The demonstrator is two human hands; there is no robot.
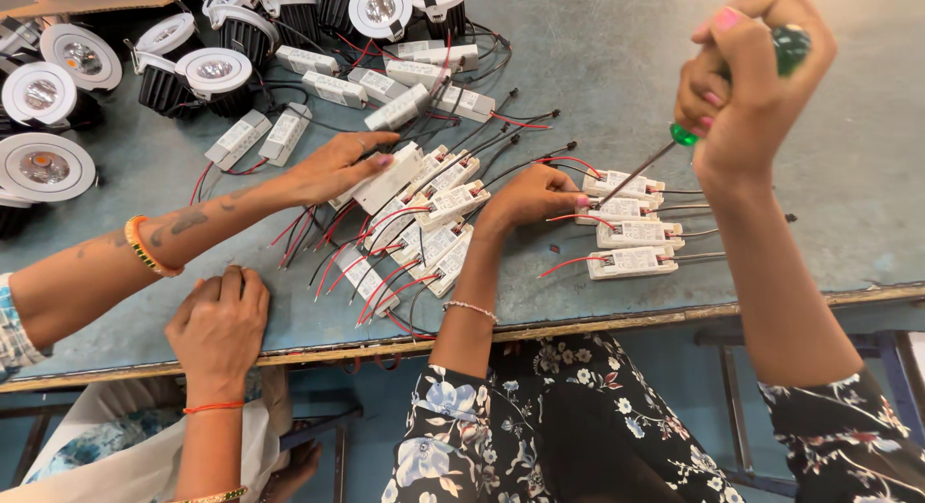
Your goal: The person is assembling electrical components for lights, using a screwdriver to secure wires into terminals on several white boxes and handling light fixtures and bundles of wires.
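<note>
Right hand [747,93] wrapped tight round green screwdriver [708,108], upper right of frame, tip angled down onto white driver box [617,184] at centre right. Left hand [530,195] pressed flat beside that box, fingers closed on its near end, steadying it against the push. Three more boxes [636,248] stacked just below, red leads trailing left. Co-worker's hand [337,166] on wired pile [414,224], centre. Bare desk [848,185] at right; front edge close under lowest box.

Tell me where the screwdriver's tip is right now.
In the head view, right of centre: the screwdriver in the right hand has its tip on the top white driver box, beside the left hand.
</note>
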